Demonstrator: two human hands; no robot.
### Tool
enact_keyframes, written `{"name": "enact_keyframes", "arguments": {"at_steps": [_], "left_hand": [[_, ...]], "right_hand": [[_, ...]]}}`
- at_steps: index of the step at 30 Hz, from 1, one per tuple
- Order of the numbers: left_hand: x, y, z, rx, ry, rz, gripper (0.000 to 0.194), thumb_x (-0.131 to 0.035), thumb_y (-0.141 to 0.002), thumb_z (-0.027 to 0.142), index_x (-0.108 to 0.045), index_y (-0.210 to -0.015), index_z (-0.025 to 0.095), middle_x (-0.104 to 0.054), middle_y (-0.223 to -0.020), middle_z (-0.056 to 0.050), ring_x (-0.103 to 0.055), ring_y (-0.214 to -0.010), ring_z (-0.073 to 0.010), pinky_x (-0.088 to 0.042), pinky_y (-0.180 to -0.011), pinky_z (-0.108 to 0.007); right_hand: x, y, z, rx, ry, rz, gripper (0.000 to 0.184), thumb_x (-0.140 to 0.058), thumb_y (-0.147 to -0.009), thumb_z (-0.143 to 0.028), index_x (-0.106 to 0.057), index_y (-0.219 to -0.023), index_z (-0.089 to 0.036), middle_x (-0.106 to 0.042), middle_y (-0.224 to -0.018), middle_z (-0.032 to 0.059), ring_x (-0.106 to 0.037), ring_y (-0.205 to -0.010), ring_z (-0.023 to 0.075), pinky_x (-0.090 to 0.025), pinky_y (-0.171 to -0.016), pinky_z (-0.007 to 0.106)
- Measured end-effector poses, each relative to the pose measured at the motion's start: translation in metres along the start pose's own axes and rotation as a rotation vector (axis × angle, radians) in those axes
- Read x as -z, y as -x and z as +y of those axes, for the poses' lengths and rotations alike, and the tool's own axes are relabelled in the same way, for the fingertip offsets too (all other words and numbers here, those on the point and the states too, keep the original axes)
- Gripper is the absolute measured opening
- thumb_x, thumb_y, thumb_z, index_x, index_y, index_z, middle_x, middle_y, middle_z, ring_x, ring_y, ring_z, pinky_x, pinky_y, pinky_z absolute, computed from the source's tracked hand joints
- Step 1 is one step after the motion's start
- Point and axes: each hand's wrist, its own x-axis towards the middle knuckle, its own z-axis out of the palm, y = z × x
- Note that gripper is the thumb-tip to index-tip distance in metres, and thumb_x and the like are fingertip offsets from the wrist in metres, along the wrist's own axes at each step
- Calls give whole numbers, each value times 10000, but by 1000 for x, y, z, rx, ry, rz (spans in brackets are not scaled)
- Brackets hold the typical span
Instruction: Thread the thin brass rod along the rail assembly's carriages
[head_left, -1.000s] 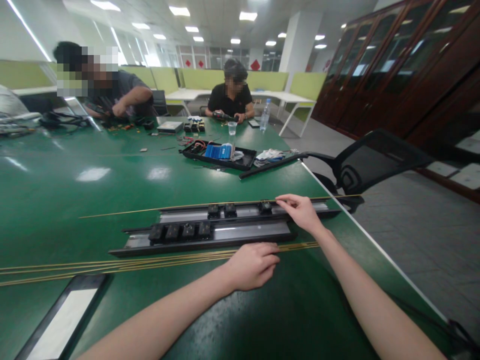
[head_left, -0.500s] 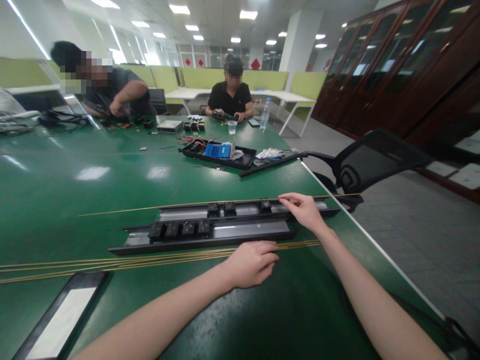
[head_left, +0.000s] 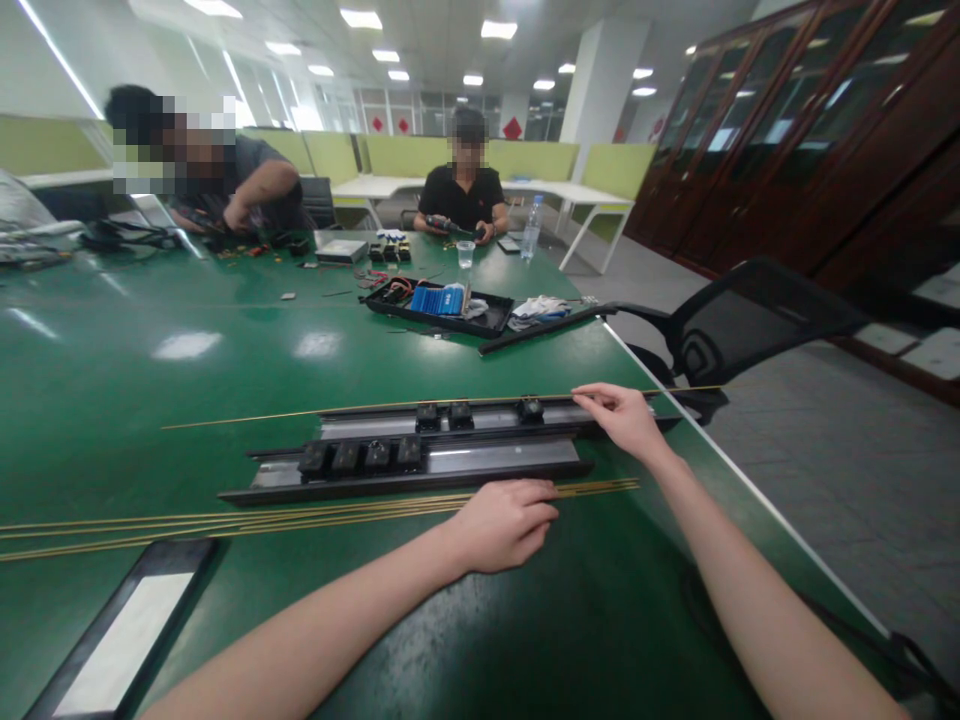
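Note:
My right hand (head_left: pixel 619 418) is closed at thumb and forefinger, pinching a long thin brass rod (head_left: pixel 247 418). That rod runs along the far edge of the far channel rail (head_left: pixel 491 412), which holds black square blocks (head_left: pixel 531 408), and sticks out past both rail ends. In front lies a second rail (head_left: pixel 487 461) with several black blocks (head_left: pixel 377 456) grouped on its left half. My left hand (head_left: pixel 510 525) rests palm down over several brass rods (head_left: pixel 315 522) near their right end, its fingers loosely bent and slightly apart. Its thumb is hidden.
A black item with a white panel (head_left: pixel 124 640) lies at the near left. Further back are a black tray (head_left: pixel 491 318), gloves (head_left: pixel 538 313), a black strip (head_left: pixel 536 333), a cup (head_left: pixel 466 254) and a bottle (head_left: pixel 531 228). An office chair (head_left: pixel 757 320) stands right. Two people sit across.
My right hand has slid a little to the right along the brass rod, which stays almost in place. My left hand has barely moved. The person opposite has shifted the tool they hold.

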Motion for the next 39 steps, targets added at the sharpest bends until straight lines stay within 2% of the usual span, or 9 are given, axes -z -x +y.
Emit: {"name": "enact_keyframes", "arguments": {"at_steps": [17, 23, 31, 39], "left_hand": [[1, 0, 0, 7, 9, -1, 262, -479, -982, 209, -681, -1139, 155, -664, -1338, -105, -610, -1289, -218, -509, -1094, -336], [-2, 1, -1, 3, 2, -5, 256, -493, -976, 207, -679, -1142, 151, -654, -1354, -100, -597, -1303, -216, -494, -1110, -332], [0, 1, 0, 9, 13, 2, 256, -487, -983, 210, -681, -1142, 158, -661, -1347, -96, -601, -1299, -214, -501, -1102, -335], [1, 0, 1, 10, 13, -2, 257, -486, -979, 211, -678, -1142, 163, -666, -1337, -103, -605, -1298, -218, -513, -1091, -345]], "right_hand": [[18, 1, -1, -54, 17, 4, 464, -692, -818, -584, -796, -960, -154, -456, -517, -38, -340, -511, 111, -260, -506, 279], [26, 1, 3, -74, 69, 9, 480, -697, -806, -598, -798, -957, -153, -528, -534, -15, -371, -515, 116, -268, -506, 277], [39, -1, 11, -118, 63, -4, 509, -713, -785, -615, -798, -966, -147, -491, -498, -28, -373, -488, 114, -274, -487, 277], [45, 0, 10, -126, 53, 15, 537, -718, -766, -637, -799, -960, -143, -517, -484, -16, -376, -452, 109, -290, -456, 273]]}}
